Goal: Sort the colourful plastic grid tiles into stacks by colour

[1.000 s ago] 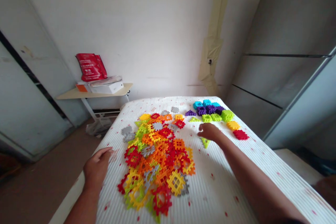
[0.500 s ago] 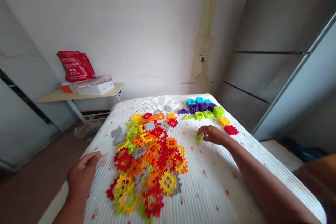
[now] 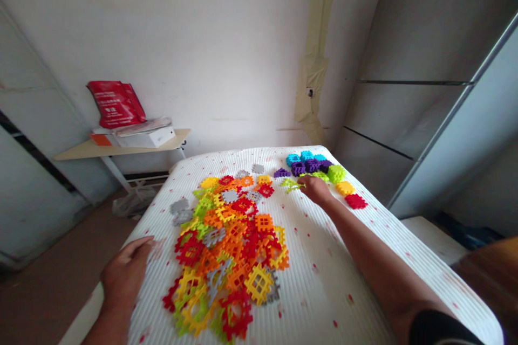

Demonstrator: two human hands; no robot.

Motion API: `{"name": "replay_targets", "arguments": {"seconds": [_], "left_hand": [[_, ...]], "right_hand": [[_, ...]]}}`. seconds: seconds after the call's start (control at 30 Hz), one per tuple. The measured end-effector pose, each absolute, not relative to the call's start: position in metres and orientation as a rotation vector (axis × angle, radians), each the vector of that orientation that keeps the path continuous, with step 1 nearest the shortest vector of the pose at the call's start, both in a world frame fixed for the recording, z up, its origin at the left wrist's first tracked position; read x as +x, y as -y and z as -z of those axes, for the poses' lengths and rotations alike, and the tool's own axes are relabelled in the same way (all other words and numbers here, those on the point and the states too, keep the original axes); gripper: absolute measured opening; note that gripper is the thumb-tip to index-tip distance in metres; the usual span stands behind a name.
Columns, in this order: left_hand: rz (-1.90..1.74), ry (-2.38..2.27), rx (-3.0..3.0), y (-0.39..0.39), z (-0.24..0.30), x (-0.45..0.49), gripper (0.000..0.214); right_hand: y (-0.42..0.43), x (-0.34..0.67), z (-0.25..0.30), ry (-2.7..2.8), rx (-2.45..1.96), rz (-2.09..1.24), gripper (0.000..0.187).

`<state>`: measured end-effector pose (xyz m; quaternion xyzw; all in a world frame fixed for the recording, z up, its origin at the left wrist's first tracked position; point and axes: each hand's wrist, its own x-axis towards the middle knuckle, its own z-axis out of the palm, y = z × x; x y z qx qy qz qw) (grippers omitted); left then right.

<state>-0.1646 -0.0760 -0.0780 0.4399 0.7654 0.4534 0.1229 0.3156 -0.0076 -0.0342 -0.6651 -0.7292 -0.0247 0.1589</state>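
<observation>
My right hand is closed on a lime green triangular building piece. It holds the piece low over the far part of the white table, just left of the lime green stacks. My left hand lies on the table's left edge with its fingers stretched out and nothing in them. Between my hands spreads a heap of interlocking plastic pieces in red, orange, yellow, lime and grey. Whether another lime triangle lies directly under the held one is hard to make out.
Purple stacks and blue stacks stand at the far right, with a yellow stack and a red stack nearer. Grey pieces lie left of the heap. A side table bears a red bag.
My right hand has moved away from me and slightly left, carrying the lime green triangular piece toward the lime green stacks. My left hand has stayed in place.
</observation>
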Motion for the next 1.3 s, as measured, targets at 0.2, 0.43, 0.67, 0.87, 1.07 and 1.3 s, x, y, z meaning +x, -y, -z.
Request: {"name": "replay_targets", "arguments": {"seconds": [0.2,0.43,0.67,0.87,1.07,1.3], "left_hand": [[-1.275,-2.268,1.260,0.077,0.076,-0.166,0.037],[-1.295,-2.228,1.289,0.075,0.080,-0.168,0.037],[-1.234,-2.265,1.256,0.078,0.072,-0.162,0.045],[-1.218,-2.250,1.251,0.077,0.075,-0.164,0.048],[-1.239,-2.244,1.233,0.075,0.082,-0.169,0.047],[-1.248,-2.258,1.225,0.075,0.082,-0.170,0.042]], "right_hand": [[-0.028,0.304,0.031,2.004,-1.907,0.087,0.025],[-0.032,0.303,0.040,1.944,-1.916,0.084,0.022],[-0.037,0.297,0.051,1.938,-1.980,0.080,0.026],[-0.036,0.294,0.056,1.962,-2.049,0.056,0.029],[-0.033,0.291,0.056,1.991,-2.091,0.038,0.029],[-0.033,0.291,0.058,2.009,-2.117,0.050,0.030]]}}
